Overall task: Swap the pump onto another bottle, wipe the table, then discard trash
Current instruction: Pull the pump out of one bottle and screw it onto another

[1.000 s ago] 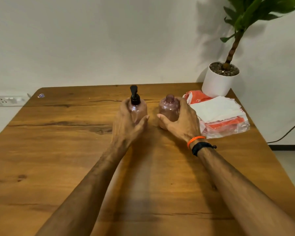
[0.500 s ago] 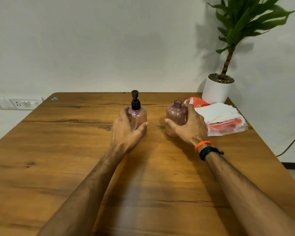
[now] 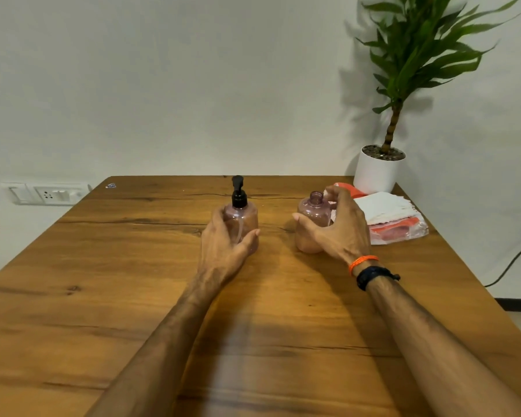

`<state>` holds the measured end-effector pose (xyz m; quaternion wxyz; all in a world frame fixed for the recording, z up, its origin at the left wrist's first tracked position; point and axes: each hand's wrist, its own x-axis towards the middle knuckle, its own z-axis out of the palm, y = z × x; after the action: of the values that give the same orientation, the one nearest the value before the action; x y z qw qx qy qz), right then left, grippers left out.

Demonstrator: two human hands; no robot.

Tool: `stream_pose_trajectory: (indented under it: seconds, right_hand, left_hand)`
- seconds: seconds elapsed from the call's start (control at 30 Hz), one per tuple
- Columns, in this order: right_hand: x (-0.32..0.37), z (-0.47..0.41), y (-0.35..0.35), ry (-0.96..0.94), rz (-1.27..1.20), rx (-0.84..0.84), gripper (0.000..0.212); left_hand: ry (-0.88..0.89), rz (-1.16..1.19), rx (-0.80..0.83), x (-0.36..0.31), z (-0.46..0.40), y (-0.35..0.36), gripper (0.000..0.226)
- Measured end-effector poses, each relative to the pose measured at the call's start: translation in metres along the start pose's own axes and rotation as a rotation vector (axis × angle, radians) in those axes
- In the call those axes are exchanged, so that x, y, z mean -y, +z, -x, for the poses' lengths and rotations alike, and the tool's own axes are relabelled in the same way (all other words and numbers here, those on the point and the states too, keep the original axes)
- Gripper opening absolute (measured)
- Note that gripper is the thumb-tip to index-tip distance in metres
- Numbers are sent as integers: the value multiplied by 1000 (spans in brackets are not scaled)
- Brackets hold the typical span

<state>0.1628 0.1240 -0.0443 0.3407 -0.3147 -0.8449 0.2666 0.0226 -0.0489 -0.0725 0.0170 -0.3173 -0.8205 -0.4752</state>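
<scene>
Two pinkish see-through bottles stand upright on the wooden table (image 3: 109, 296). The left bottle (image 3: 243, 218) carries a black pump (image 3: 238, 192); my left hand (image 3: 223, 246) grips its body from the left and front. The right bottle (image 3: 313, 212) has a bare open neck with no cap. My right hand (image 3: 340, 230) curls loosely round that bottle, thumb at its front, fingers lifted near the neck; a firm hold is unclear. A stack of white tissues (image 3: 382, 207) lies on an orange-and-clear plastic packet (image 3: 400, 231) to the right.
A potted plant in a white pot (image 3: 376, 173) stands at the table's far right corner. A small scrap (image 3: 111, 185) lies at the far left corner. A wall socket (image 3: 47, 194) sits left of the table, and a black cable (image 3: 512, 263) hangs at the right.
The view has tilted upward, so more wall and plant show. My right hand has loosened on the capless bottle, its fingers rising toward the neck. My left hand keeps its hold.
</scene>
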Motion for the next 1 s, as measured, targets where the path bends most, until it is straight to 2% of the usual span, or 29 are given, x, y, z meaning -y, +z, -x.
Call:
stream_pose_trajectory:
  seconds: [0.13, 0.2, 0.37, 0.5, 0.57, 0.83, 1.0]
  right_hand:
    - [27, -1, -10, -195, -39, -212, 66]
    - [44, -1, -9, -286, -91, -236, 53]
    - [74, -4, 11, -328, -217, -87, 36]
    - [81, -10, 39, -243, -243, 152, 41]
    - [83, -14, 49, -241, -240, 209, 45]
    - [80, -28, 66, -193, -413, 227, 38]
    - [76, -35, 66, -216, -494, 282, 29]
  left_hand:
    - [5, 49, -20, 6, 3, 4, 79]
    - [7, 73, -32, 10, 2, 5, 80]
    - [4, 180, -40, 20, 4, 10, 75]
    - [-13, 295, -39, 26, 6, 13, 82]
    - [-3, 299, -34, 27, 6, 11, 80]
    - [0, 262, 91, 40, 2, 5, 88]
    - [-9, 261, 129, 44, 1, 0, 84]
